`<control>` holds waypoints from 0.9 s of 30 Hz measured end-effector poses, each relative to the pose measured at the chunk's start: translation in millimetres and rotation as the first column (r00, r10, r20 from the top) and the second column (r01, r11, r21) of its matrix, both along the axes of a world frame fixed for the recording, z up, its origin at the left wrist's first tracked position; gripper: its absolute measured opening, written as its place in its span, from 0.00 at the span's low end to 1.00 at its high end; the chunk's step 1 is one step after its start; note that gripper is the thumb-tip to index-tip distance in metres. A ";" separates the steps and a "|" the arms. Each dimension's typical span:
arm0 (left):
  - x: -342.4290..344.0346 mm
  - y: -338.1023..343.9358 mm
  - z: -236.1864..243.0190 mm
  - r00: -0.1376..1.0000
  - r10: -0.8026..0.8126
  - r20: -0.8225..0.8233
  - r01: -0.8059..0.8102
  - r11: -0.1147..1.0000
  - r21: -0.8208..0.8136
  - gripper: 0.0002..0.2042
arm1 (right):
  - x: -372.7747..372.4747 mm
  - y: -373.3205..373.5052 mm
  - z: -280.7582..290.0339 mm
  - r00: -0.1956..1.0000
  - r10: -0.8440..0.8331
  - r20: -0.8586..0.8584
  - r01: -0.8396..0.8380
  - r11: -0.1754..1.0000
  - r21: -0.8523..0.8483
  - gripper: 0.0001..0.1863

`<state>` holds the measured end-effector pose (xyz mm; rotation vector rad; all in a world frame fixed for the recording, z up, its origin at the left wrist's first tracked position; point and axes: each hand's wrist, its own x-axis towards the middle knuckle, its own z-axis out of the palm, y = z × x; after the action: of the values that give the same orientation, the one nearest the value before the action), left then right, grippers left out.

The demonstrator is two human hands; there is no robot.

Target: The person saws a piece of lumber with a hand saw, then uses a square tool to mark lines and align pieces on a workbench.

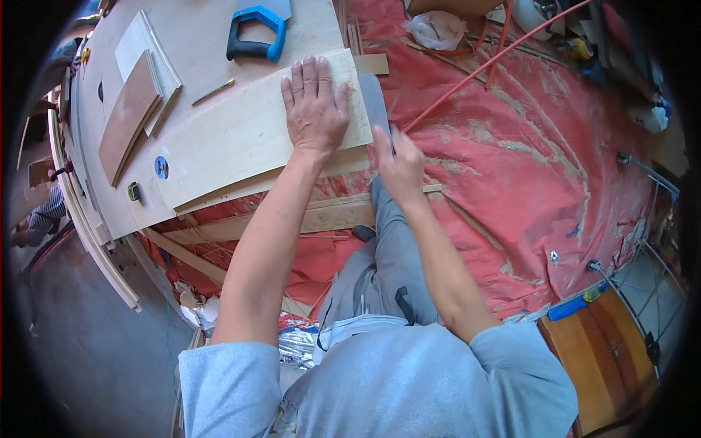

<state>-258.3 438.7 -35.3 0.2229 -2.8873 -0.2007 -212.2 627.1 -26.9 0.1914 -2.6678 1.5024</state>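
My left hand [315,113] lies flat, fingers stretched, on a pale plywood strip [226,160] at the edge of the worktable. My right hand [400,164], slightly blurred, grips a tool with a flat grey blade [376,98] at the strip's right end; its handle is mostly hidden by my fingers. Beyond my left hand lie a blue-and-black saw handle [276,44] with a blade and a pencil [212,92]. Curved brown pieces [131,117], pale panels [139,40], a small tape measure [133,191] and a round blue object [161,167] rest on the table [117,212].
A dusty red sheet [511,204] covers the floor at right, with red rods [496,58] at back. Bent wooden strips [87,226] stand along the left edge, beside another person's striped clothing [42,215]. A wooden board [599,343] and metal frame [650,292] are lower right.
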 end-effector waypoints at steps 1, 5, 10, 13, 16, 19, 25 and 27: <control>-2.0 3.6 1.4 1.000 -0.010 0.016 0.010 1.000 -0.002 0.33 | 17.4 11.6 3.1 1.000 0.004 0.008 -0.004 1.000 -0.014 0.20; 2.7 -7.1 0.4 1.000 -0.018 0.018 0.018 1.000 -0.005 0.33 | 48.1 46.0 2.3 0.851 -0.074 0.519 0.126 0.990 -0.067 0.28; -0.4 -10.2 -1.2 0.995 -0.092 0.041 0.091 0.995 0.037 0.39 | 32.8 103.2 -5.4 0.816 -0.127 0.563 0.255 0.955 -0.154 0.30; 13.8 5.2 27.7 0.956 -0.240 0.167 0.227 0.969 0.094 0.51 | 36.5 133.6 -6.0 0.779 -0.143 0.611 0.293 0.944 -0.153 0.31; 48.1 23.6 35.9 0.901 -0.282 0.330 0.294 0.956 0.012 0.60 | 46.9 151.2 -15.8 0.754 -0.179 0.632 0.338 0.931 -0.140 0.28; 41.7 37.4 21.7 0.928 -0.250 0.277 0.269 0.963 -0.030 0.58 | 56.3 159.1 -21.5 0.757 -0.225 0.614 0.338 0.938 -0.073 0.31; 32.0 39.6 39.4 0.922 -0.295 0.249 0.336 0.931 -0.142 0.49 | 65.6 154.9 3.1 0.731 -0.194 0.654 0.353 0.928 -0.120 0.34; 36.7 33.5 64.4 0.903 -0.414 0.112 0.416 0.909 0.009 0.41 | 71.1 157.0 11.9 0.756 -0.218 0.617 0.339 0.937 -0.085 0.34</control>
<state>-221.6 472.2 29.1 -0.4054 -3.0105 -0.2461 -141.1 784.1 -15.0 -0.8065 -2.7522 1.9442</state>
